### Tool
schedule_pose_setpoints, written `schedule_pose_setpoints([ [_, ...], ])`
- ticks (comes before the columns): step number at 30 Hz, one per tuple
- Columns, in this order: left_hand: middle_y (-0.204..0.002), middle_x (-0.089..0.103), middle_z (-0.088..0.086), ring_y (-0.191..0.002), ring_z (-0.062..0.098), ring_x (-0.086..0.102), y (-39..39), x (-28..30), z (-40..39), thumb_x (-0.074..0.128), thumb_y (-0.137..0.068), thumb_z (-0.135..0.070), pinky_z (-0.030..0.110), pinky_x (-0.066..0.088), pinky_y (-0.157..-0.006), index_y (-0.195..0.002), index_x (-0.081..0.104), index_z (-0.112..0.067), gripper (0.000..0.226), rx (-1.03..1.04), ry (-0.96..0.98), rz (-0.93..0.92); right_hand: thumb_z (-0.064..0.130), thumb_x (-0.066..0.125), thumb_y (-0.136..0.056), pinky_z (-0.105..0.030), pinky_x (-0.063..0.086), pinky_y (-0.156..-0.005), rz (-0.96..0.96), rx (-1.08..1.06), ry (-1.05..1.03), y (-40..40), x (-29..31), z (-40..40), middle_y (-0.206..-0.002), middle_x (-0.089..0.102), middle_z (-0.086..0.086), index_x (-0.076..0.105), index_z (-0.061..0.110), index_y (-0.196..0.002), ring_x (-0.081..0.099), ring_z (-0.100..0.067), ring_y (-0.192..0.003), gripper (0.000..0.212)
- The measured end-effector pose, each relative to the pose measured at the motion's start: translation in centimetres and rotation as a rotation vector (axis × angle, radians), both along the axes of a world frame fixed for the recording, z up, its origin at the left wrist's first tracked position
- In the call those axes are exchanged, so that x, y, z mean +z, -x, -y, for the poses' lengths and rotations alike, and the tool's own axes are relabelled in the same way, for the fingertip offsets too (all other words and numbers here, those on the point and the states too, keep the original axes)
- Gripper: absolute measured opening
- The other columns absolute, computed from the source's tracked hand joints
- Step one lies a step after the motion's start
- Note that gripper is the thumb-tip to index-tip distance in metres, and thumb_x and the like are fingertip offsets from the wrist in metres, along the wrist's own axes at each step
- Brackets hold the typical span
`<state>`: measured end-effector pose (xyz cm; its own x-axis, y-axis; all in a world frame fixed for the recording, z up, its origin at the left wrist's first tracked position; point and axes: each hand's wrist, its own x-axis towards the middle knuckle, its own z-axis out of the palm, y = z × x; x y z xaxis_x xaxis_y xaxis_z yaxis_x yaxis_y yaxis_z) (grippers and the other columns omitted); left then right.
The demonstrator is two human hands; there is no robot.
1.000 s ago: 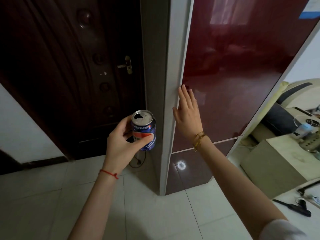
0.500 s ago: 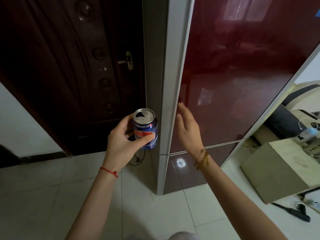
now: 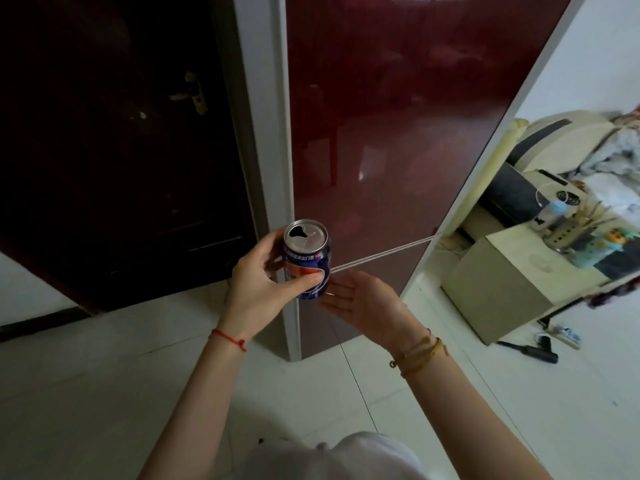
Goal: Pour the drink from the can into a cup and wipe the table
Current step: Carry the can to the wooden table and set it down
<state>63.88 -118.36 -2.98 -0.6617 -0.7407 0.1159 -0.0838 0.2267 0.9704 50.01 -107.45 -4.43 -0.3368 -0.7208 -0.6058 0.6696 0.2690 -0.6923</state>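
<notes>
A blue drink can with a red and white logo stands upright in my left hand, whose thumb and fingers wrap its side. Its silver top shows an open mouth hole. My right hand lies flat and relaxed, palm turned left, just right of and below the can's base; I cannot tell whether it touches the can. No cup and no table for pouring are in view.
A tall dark red fridge with a pale grey side fills the middle, its doors closed. A dark wooden door is to the left. A cream cabinet with clutter on top stands at the right. White tiled floor lies below.
My right hand has left the fridge door's edge and dropped down beside the can. The can has stayed in my left hand, and my view has tilted downward.
</notes>
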Motion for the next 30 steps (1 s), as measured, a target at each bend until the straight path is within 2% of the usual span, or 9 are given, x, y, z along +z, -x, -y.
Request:
schedule_pose_setpoints([
  [3,-0.120,0.068,-0.014,-0.114,0.005,0.062,1.0,-0.9,-1.5,0.090,-0.059,-0.025,0.028,0.050,-0.097,-0.124,0.059,-0.035,0.073,-0.042,-0.011,0.004,0.019,0.035,-0.101,-0.040,0.049,-0.094,0.101,-0.077,0.023,0.3,-0.4,-2.6,-0.119,0.064,-0.026,0.058,-0.008,-0.117,0.060,-0.038,-0.112,0.039],
  [6,-0.117,0.068,-0.014,-0.111,0.001,0.063,1.9,-1.3,-2.7,0.090,-0.064,-0.011,0.024,0.050,-0.096,-0.122,0.059,-0.035,0.070,-0.125,-0.028,0.013,0.019,0.033,-0.101,-0.041,0.048,-0.097,0.145,-0.136,0.049,0.5,-1.1,-5.0,-0.110,0.068,-0.024,0.058,-0.010,-0.118,0.063,-0.035,-0.106,0.042],
  [9,-0.122,0.067,-0.012,-0.115,0.003,0.061,2.5,-1.7,-3.2,0.089,-0.066,-0.015,0.025,0.048,-0.099,-0.129,0.057,-0.027,0.072,-0.254,-0.007,0.049,0.019,0.032,-0.101,-0.042,0.046,-0.102,0.163,-0.211,0.056,0.0,-1.4,-7.1,-0.111,0.068,-0.024,0.056,-0.009,-0.120,0.064,-0.034,-0.107,0.041],
  [14,-0.122,0.067,-0.014,-0.117,0.004,0.061,2.5,-2.2,-3.9,0.087,-0.067,-0.009,0.027,0.049,-0.100,-0.123,0.057,-0.037,0.069,-0.479,-0.022,0.082,0.019,0.033,-0.100,-0.044,0.043,-0.107,0.171,-0.392,0.070,-3.0,-2.7,-9.8,-0.111,0.069,-0.022,0.062,-0.006,-0.112,0.063,-0.034,-0.110,0.040],
  [15,-0.122,0.067,-0.013,-0.117,0.006,0.061,2.3,-2.3,-4.0,0.087,-0.068,-0.008,0.028,0.050,-0.100,-0.123,0.057,-0.036,0.069,-0.532,-0.026,0.090,0.019,0.033,-0.100,-0.043,0.045,-0.105,0.186,-0.445,0.073,-4.0,-2.9,-10.3,-0.108,0.070,-0.021,0.062,-0.006,-0.112,0.064,-0.034,-0.107,0.040],
  [18,-0.127,0.065,-0.005,-0.119,0.010,0.060,1.3,-2.8,-4.7,0.085,-0.070,-0.005,0.030,0.049,-0.102,-0.132,0.055,-0.019,0.071,-0.692,-0.030,0.115,0.018,0.033,-0.100,-0.041,0.052,-0.093,0.252,-0.621,0.098,-7.2,-3.8,-11.7,-0.101,0.071,-0.021,0.059,-0.008,-0.114,0.067,-0.033,-0.097,0.039],
  [21,-0.130,0.063,-0.003,-0.120,0.007,0.059,-0.1,-3.1,-5.9,0.083,-0.071,-0.001,0.026,0.048,-0.102,-0.136,0.051,-0.012,0.073,-0.838,-0.048,0.135,0.018,0.033,-0.100,-0.041,0.054,-0.090,0.304,-0.778,0.126,-11.0,-4.4,-13.3,-0.099,0.071,-0.022,0.056,-0.009,-0.115,0.068,-0.034,-0.093,0.039],
  [26,-0.129,0.063,-0.008,-0.121,0.005,0.058,-1.7,-3.3,-8.6,0.085,-0.071,-0.008,0.020,0.047,-0.099,-0.134,0.053,-0.021,0.072,-1.106,-0.007,0.163,0.018,0.032,-0.100,-0.041,0.053,-0.092,0.300,-1.003,0.156,-17.5,-4.3,-16.5,-0.107,0.069,-0.023,0.055,-0.009,-0.120,0.067,-0.034,-0.098,0.041],
  [30,-0.131,0.062,-0.011,-0.125,0.007,0.056,-3.0,-3.3,-12.3,0.084,-0.072,-0.008,0.024,0.045,-0.104,-0.136,0.053,-0.024,0.073,-1.313,0.002,0.170,0.018,0.032,-0.101,-0.043,0.048,-0.099,0.271,-1.187,0.161,-22.3,-4.1,-19.8,-0.124,0.061,-0.028,0.051,-0.011,-0.127,0.060,-0.038,-0.116,0.044],
])
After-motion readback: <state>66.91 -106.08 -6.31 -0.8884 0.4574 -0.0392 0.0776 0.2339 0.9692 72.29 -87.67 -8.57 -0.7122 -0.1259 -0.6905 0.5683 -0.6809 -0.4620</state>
